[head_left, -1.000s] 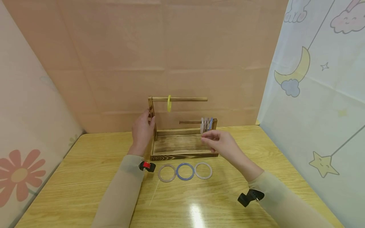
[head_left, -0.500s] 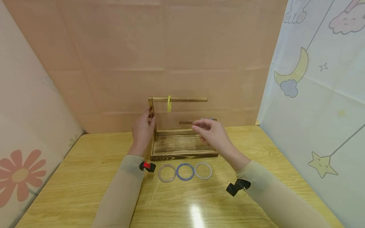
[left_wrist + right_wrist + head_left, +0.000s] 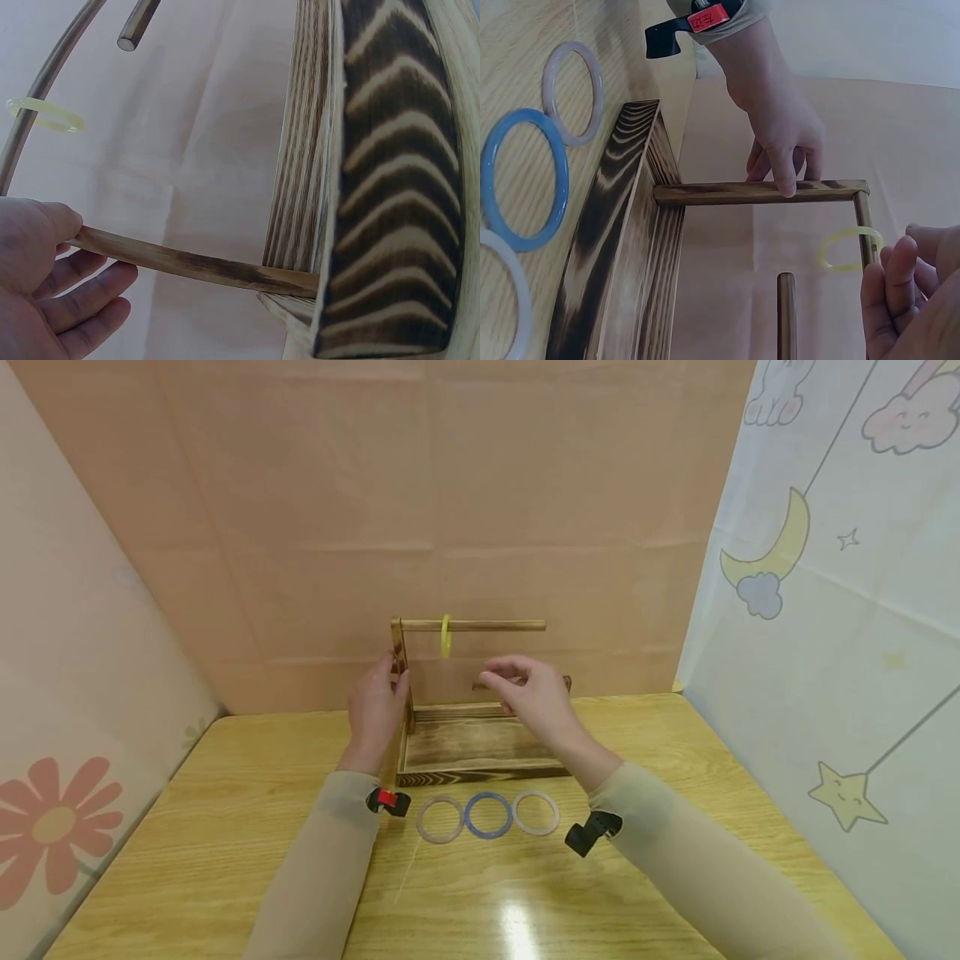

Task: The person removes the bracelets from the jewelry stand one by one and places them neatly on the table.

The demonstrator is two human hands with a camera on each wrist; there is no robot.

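Observation:
My left hand (image 3: 375, 706) grips the upright post (image 3: 187, 262) of a wooden bangle stand (image 3: 450, 739), thumb on one side and fingers behind. A yellow bangle (image 3: 446, 652) hangs on the stand's upper rod (image 3: 495, 626). My right hand (image 3: 532, 693) is in front of the lower rod (image 3: 787, 315), its fingers loosely bent, with nothing visible between them. It hides most of that rod and the bangles on it. Before the stand lie a pinkish bangle (image 3: 440, 842), a blue bangle (image 3: 489, 836) and a whitish bangle (image 3: 536, 833) in a row.
The stand sits on a wood-grain table (image 3: 255, 827) near its back edge. A peach cloth (image 3: 300, 527) hangs behind it. Printed cloth walls (image 3: 810, 652) close off both sides.
My right hand has moved left and up from the bangles on the lower rod, along that rod towards its free end. The left hand has stayed on the post.

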